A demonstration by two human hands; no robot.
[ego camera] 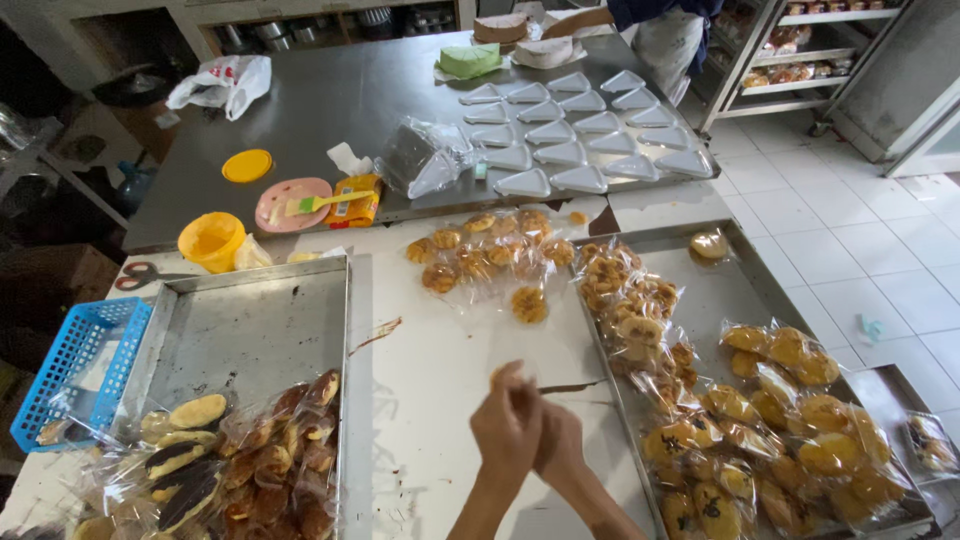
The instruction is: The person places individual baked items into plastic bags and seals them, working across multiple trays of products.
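My left hand and my right hand are pressed together low in the middle of the view, above a white table. Between the fingers shows the edge of a round golden pastry in clear wrap; both hands seem to grip it. To the right lies a steel tray heaped with wrapped golden pastries. On the left, another steel tray holds wrapped brown and dark-topped pastries. More wrapped pastries lie on the table ahead.
A blue basket stands at far left, near scissors and a yellow cup. The steel counter behind carries rows of triangular white containers, a pink plate, a yellow lid. A person in an apron works at its far end.
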